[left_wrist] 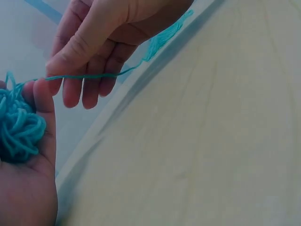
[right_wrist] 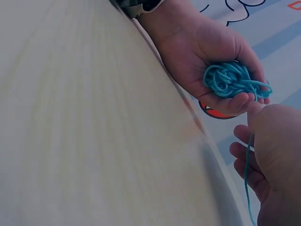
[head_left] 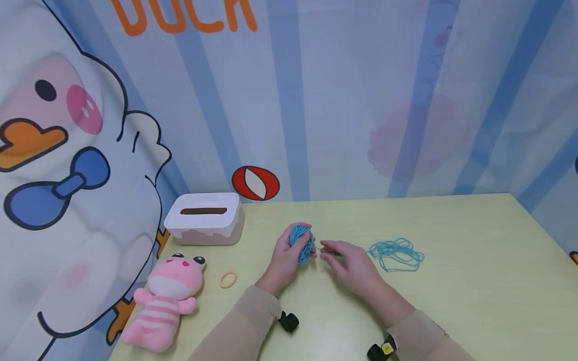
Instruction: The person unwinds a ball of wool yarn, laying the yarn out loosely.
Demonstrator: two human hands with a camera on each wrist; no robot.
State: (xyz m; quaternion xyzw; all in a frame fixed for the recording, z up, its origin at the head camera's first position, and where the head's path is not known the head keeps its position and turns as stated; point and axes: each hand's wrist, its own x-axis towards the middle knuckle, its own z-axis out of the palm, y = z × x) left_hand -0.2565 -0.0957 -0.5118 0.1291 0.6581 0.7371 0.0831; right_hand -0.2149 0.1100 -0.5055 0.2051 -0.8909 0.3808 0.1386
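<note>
My left hand (head_left: 285, 255) grips a bundled ball of turquoise yarn (right_wrist: 230, 81), its fingers and thumb curled round the strands. Just to the right of it, my right hand (head_left: 354, 264) pinches the strand of yarn (left_wrist: 101, 76) between thumb and forefinger, close to the left fingertips. In the left wrist view the other right fingers (left_wrist: 73, 92) hang loosely below the strand. From the right hand the strand runs on to a loose pile of the same yarn (head_left: 397, 254) lying on the table.
A pink plush frog (head_left: 164, 303) lies at the table's left side, with a pale orange ring (head_left: 228, 279) beside it. Behind them stands a white and grey tissue box (head_left: 205, 220). The wooden table (head_left: 487, 281) meets a printed blue curtain (head_left: 343, 100) at the back.
</note>
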